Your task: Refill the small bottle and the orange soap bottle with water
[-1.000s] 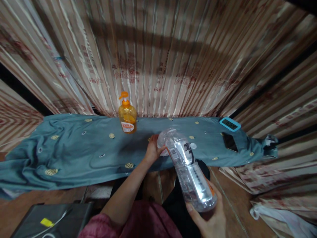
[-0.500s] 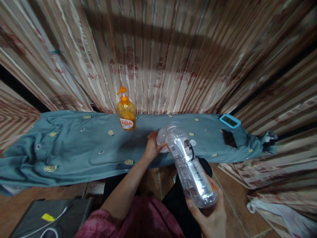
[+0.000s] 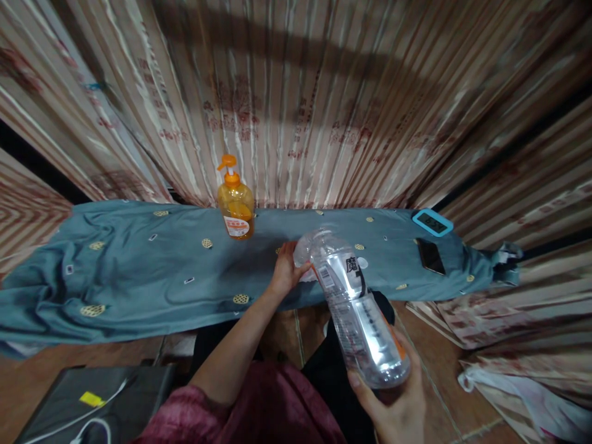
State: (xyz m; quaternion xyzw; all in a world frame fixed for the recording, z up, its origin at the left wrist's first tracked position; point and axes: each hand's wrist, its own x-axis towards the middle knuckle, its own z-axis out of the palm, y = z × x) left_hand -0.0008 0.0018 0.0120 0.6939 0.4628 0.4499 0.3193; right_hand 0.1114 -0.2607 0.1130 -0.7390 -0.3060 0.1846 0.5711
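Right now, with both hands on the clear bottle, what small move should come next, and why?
Probably twist the top with the left hand. It grips the neck end of the clear bottle, while the right hand cups the base, so the tilted bottle is braced for turning.

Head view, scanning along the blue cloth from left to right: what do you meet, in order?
Orange pump bottle → left hand at the neck of the clear plastic bottle → right hand holding its base → black phone → blue-framed digital clock.
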